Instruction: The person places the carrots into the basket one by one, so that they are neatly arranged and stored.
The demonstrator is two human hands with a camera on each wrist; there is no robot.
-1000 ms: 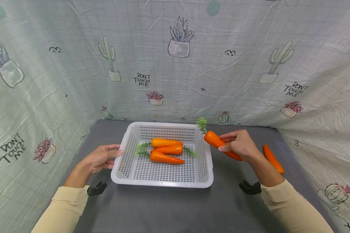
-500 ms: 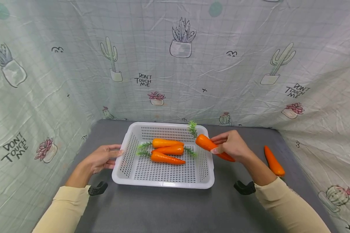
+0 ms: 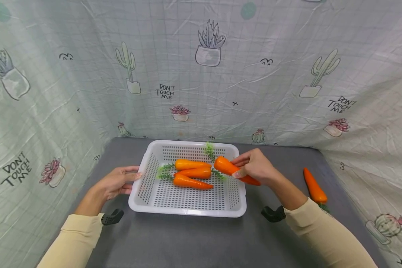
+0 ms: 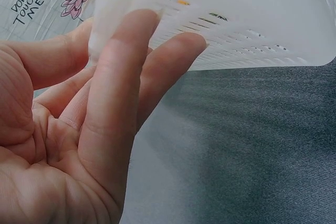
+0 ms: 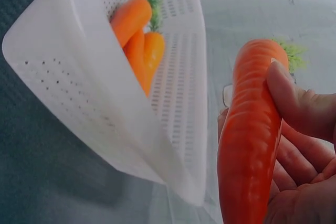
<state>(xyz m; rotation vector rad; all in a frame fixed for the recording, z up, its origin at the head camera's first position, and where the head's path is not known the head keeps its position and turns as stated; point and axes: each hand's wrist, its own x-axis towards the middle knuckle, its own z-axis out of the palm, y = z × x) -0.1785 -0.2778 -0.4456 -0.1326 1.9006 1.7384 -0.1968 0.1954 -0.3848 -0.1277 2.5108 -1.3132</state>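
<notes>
A white plastic basket [image 3: 187, 212] with a slotted bottom stands on the dark table. Inside it lie 3 orange carrots [image 3: 192, 181] with green tops. At its left side my left hand [image 3: 117, 182] holds the rim between thumb and fingers; in the left wrist view the fingers [image 4: 113, 87] lie along the outer wall. My right hand [image 3: 259, 169] grips another carrot [image 5: 249, 135], thumb on one side and fingers on the other. That carrot is tilted, its thick end and green top over the basket's right part and its tip past the right rim.
One more carrot [image 3: 315, 188] lies on the table [image 3: 187, 242] at the right, beyond the right forearm. A patterned cloth curtain [image 3: 234, 85] encloses the table at the back and both sides.
My right hand has moved left with its carrot, bringing the thick end from above the right rim to over the basket's inside. The left hand keeps its place on the rim.
</notes>
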